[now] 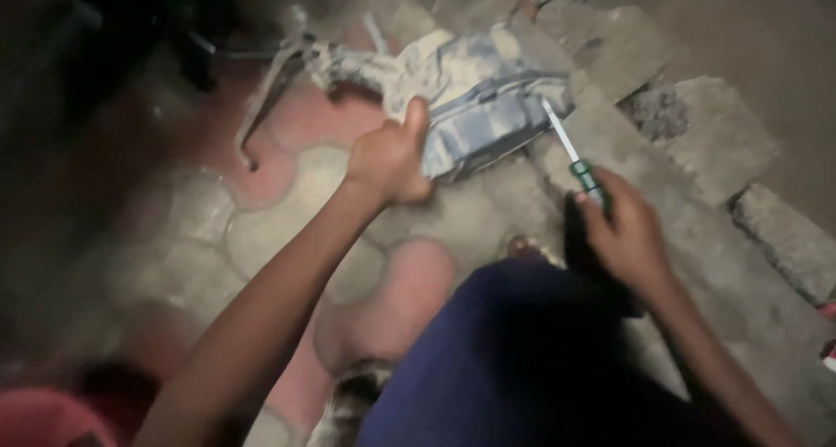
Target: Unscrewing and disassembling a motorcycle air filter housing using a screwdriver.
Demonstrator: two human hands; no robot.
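A dusty grey-blue box-shaped part (488,120) lies on the paved ground, with a bent metal bracket (270,90) sticking out to its left. My left hand (389,158) grips the near left edge of that part, thumb up. My right hand (620,228) is closed around the green handle of a screwdriver (575,160). The screwdriver's light shaft points up and left, its tip touching the right side of the part.
Interlocking red and grey paving stones (409,282) cover the ground. Broken concrete slabs (697,125) lie to the right. My knee in dark blue cloth (522,351) fills the lower middle. Something red (43,416) sits at the lower left corner.
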